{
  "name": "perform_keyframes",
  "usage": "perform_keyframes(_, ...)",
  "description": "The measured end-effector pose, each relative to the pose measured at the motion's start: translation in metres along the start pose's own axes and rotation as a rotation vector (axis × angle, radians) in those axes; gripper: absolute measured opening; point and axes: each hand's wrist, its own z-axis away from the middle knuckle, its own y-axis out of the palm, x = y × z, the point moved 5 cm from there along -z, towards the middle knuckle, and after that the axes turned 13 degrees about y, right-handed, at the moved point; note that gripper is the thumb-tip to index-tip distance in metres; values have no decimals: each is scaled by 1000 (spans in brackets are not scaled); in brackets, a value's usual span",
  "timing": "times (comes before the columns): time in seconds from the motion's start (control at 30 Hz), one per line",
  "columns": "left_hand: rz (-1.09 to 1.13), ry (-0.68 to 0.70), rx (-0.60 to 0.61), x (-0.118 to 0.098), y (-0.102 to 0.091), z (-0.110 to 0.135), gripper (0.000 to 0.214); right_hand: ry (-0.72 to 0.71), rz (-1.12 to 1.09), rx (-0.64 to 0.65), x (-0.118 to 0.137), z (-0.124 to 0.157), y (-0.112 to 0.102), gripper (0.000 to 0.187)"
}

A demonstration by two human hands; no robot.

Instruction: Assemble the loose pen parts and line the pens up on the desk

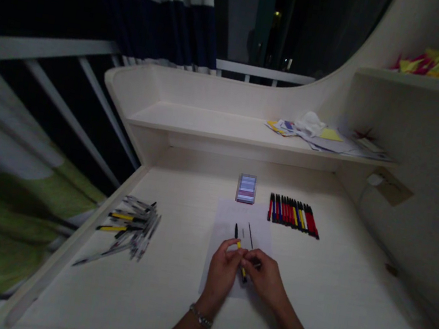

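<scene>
Your left hand [223,266] and right hand [266,273] meet over the yellow-and-black pen [239,243] on the white paper [223,226], probably to steady one small spot, fingers curled nearly closed, though I cannot tell exactly what they pinch.

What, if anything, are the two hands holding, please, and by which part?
The left hand and right hand meet over the middle of a yellow-and-black pen; whether either grips it there cannot be told.
</scene>
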Motion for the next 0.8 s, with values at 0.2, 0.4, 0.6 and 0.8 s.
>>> perform_keyframes(0.2,-24,5,37,3,7,1,57,19,-15,-11,-3,-3,-7,21)
perform_keyframes(0.4,-258,67,52,12,-9,5,36,114,274,-291,-12,-41,-54,20)
perform_keyframes(0.6,-451,110,99,13,-13,10,24,166,606,-334,-16,-64,-58,19)
perform_keyframes(0.8,-512,155,122,9,-11,9,19,165,708,-337,-18,-64,-45,21)
